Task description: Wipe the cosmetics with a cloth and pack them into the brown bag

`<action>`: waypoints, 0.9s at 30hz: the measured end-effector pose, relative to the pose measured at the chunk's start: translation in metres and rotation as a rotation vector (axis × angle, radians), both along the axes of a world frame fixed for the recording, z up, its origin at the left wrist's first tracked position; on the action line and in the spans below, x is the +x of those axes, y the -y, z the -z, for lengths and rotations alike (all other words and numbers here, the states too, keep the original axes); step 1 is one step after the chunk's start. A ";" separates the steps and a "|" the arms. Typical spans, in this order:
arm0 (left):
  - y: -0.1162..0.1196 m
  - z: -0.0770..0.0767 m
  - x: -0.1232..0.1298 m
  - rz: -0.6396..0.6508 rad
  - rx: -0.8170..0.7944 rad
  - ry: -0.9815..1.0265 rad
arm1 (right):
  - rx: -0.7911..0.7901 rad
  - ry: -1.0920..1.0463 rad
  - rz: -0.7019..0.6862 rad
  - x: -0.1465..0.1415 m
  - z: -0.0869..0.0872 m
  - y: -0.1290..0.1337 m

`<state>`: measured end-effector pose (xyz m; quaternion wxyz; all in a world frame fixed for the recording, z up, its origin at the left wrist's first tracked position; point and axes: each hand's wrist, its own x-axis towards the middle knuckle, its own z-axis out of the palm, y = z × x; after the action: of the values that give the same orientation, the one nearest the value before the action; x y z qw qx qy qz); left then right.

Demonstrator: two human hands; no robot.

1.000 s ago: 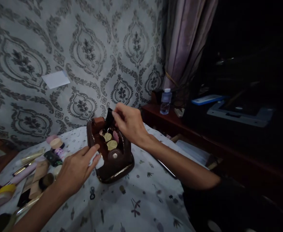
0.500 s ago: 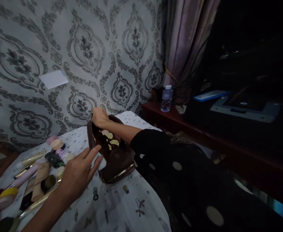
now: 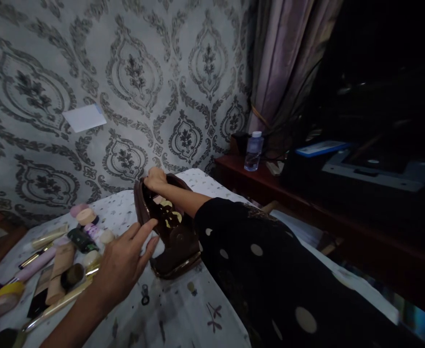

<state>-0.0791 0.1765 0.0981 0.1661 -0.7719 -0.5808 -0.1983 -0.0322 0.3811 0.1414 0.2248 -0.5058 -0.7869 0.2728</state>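
A brown handbag (image 3: 178,244) stands unzipped on the patterned cloth, with yellowish round shapes (image 3: 174,219) showing in its dark inside. My right hand (image 3: 156,179) reaches over the bag to its far left rim. Its fingers are curled down, and their tips and anything in them are hidden. My left hand (image 3: 127,261) is at the bag's near left side, index finger and thumb stretched out and apart. A whitish soft-looking patch (image 3: 158,246) shows just past the thumb; I cannot tell whether the hand touches it.
Cosmetics lie to the left, among them a dark green bottle (image 3: 82,240), a beige tube (image 3: 60,270) and a brush (image 3: 72,277). The patterned wall (image 3: 136,82) rises behind. A clear bottle (image 3: 253,153) stands on the red-brown shelf (image 3: 230,164) at right.
My right hand has gone slightly lower and to the right, towards the bag's opening. The left hand keeps its pose beside the bag. The whole view has shifted a little.
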 end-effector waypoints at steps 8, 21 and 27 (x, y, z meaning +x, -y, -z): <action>0.001 0.001 0.000 -0.018 -0.018 -0.003 | 0.018 0.013 -0.019 0.003 0.000 0.002; 0.003 0.002 -0.003 -0.028 -0.034 0.017 | 0.004 0.046 -0.136 0.018 -0.011 0.002; 0.002 0.003 -0.003 -0.013 -0.023 0.022 | 0.005 0.096 -0.183 0.021 -0.008 -0.005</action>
<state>-0.0823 0.1742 0.0955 0.1523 -0.7677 -0.5899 -0.1989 -0.0108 0.3858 0.1492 0.1623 -0.4436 -0.8404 0.2658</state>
